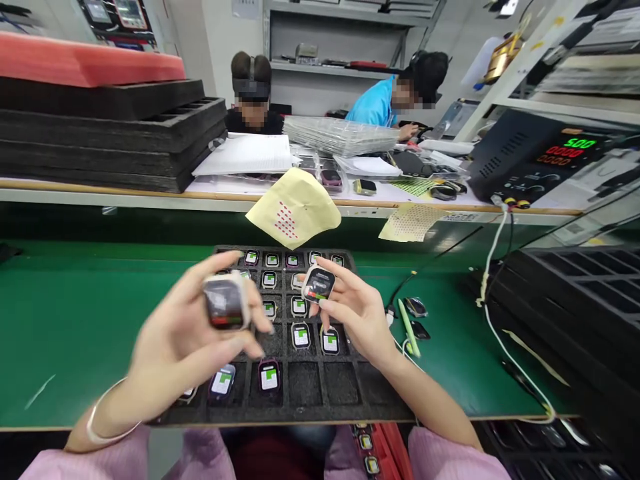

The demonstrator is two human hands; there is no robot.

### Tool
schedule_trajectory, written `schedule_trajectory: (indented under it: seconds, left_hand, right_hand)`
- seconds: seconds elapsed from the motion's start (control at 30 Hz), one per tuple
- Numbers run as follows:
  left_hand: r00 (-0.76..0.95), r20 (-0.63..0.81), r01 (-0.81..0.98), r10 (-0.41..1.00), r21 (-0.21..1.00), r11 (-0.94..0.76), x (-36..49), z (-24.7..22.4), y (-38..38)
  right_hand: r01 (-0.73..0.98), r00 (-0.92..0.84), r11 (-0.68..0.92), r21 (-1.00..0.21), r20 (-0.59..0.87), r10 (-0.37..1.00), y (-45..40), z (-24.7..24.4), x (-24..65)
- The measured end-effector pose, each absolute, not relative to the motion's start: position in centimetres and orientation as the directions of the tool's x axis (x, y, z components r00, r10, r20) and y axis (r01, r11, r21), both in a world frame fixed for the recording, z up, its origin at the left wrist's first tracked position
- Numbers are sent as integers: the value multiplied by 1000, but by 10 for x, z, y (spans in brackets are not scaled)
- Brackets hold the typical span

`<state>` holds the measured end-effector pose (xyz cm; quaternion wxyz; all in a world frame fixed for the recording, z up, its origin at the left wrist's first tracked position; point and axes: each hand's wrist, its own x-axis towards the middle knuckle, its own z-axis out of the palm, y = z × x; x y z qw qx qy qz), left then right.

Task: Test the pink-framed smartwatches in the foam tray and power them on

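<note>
My left hand [175, 327] is raised over the left side of a black foam tray [305, 383], its fingers around a smartwatch body [225, 303] that is blurred by motion. Thumb and fingers of my right hand [353, 303] pinch a second, light-framed smartwatch [318, 284], its lit screen showing a red and green patch. Below both hands, several strapless watches lie face up in the tray's square pockets, among them a purple-framed watch [269, 377] in the front row. Most of these screens show white and green. Part of the tray's left side is hidden behind my left hand.
Right of the tray lie a light green pen-like tool [409, 328], cables and small dark parts. Black foam trays [575, 333] are stacked at the right. On the shelf stand more foam trays [100, 137] and a power supply [530, 157]. Two people sit beyond.
</note>
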<state>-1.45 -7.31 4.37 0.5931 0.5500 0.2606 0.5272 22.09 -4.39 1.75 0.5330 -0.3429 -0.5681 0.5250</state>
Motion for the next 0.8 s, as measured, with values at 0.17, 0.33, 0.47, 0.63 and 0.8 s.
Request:
schedule_trajectory:
  seconds: [0.17, 0.33, 0.47, 0.63, 0.8]
  left_hand:
    - [422, 196, -353, 885, 935, -38, 18, 23, -50]
    - [505, 217, -384, 835, 923, -8, 23, 7, -45]
    - [521, 259, -411, 813, 911, -26, 21, 4, -44]
    - [462, 253, -386, 850, 920, -64, 23, 4, -41]
    - [440, 280, -425, 853, 902, -77, 21, 5, -39]
  right_hand:
    - [-142, -194, 227, -963, 252, 948, -45, 16, 222]
    - [-57, -101, 258, -964, 263, 960, -41, 13, 219]
    - [-9, -67, 254, -967, 254, 965, -38, 11, 218]
    - [-100, -207, 227, -969, 243, 948, -38, 11, 222]
    - [-144, -234, 190, -971, 220, 947, -42, 15, 221]
